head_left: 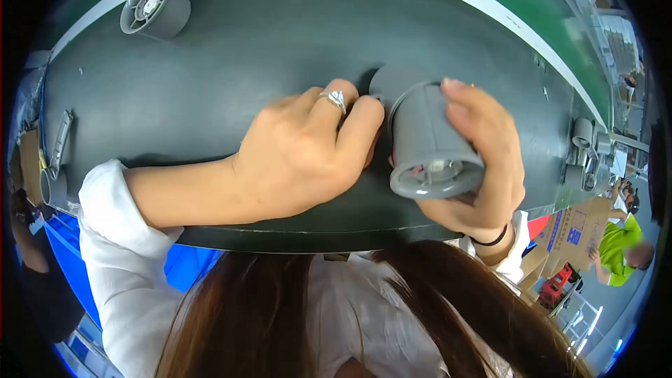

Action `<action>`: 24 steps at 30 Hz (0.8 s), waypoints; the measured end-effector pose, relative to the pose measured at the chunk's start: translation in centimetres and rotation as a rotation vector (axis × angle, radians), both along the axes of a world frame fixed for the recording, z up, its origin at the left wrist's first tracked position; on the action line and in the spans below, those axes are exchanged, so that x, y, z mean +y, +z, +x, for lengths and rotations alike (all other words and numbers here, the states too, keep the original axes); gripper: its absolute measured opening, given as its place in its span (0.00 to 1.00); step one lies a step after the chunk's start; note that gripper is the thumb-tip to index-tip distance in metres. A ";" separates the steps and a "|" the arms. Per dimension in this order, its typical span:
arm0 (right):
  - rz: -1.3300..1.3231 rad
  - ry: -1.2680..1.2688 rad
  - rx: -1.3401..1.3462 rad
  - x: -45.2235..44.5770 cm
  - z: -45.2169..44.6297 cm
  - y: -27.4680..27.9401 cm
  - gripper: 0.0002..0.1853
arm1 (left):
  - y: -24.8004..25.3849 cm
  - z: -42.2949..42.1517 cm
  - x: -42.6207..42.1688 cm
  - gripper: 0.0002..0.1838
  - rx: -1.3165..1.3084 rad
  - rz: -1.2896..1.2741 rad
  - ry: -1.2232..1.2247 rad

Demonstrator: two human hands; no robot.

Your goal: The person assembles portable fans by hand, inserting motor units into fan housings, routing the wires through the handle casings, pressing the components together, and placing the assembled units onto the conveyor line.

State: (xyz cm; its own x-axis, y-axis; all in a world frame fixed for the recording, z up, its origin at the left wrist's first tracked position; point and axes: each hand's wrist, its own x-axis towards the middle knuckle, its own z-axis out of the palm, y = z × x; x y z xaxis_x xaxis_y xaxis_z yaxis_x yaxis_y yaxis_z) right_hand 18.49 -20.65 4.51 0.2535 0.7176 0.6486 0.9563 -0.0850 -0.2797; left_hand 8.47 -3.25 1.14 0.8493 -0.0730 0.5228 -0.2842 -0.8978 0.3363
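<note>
My right hand (490,157) is wrapped round a grey cylindrical fan housing (430,122), tilted so that its open end faces me. Inside that end a pale motor part and a bit of red show. Close against the housing's left side is my left hand (308,143), closed, with a ring on one finger. Its fingertips are curled out of sight, so what they pinch cannot be made out. Another grey housing (171,14) lies at the far left of the dark table (210,98), with spokes, a white hub and red wire in its opening.
Several grey cylindrical parts (581,133) stand at the table's right end. At the left edge are a metal tool (63,136) and a grey tube (52,185). A blue bin (66,252) sits below. A person in bright green (623,248) is beside a cardboard box (581,231).
</note>
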 end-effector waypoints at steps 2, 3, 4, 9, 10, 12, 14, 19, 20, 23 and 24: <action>-0.003 0.018 0.035 -0.2 -0.1 0.1 0.24 | -0.4 -0.1 -0.2 0.15 -0.011 -0.015 0.000; -0.009 0.026 0.084 -0.3 -0.3 0.1 0.24 | -0.5 -0.1 -0.2 0.15 -0.014 -0.037 -0.016; -0.005 0.029 0.133 -0.4 -0.4 -0.1 0.24 | -0.6 -0.1 -0.3 0.16 -0.015 -0.059 -0.033; -0.030 0.047 0.278 -0.5 -0.1 -0.4 0.30 | -0.6 0.0 -0.1 0.15 0.061 -0.171 -0.097; -0.047 0.045 0.284 -0.5 0.0 -0.4 0.32 | -0.4 0.1 0.0 0.14 0.105 -0.219 -0.112; -0.089 0.107 0.323 -0.7 0.9 -0.8 0.40 | -0.1 0.1 0.3 0.13 0.204 -0.283 -0.129; -0.046 0.077 0.365 -0.4 1.0 -1.2 0.40 | 0.2 0.1 0.4 0.12 0.317 -0.313 -0.130; 0.015 0.053 0.457 -0.3 1.1 -1.8 0.42 | 0.7 0.2 0.5 0.08 0.408 -0.365 -0.141; 0.017 0.047 0.470 -0.3 1.0 -1.7 0.42 | 0.8 0.2 0.5 0.08 0.417 -0.370 -0.141; 0.018 0.031 0.525 -0.2 0.8 -1.5 0.42 | 1.3 0.3 0.5 0.06 0.464 -0.407 -0.137; 0.016 0.034 0.542 -0.2 0.7 -1.4 0.43 | 1.5 0.4 0.6 0.06 0.488 -0.423 -0.144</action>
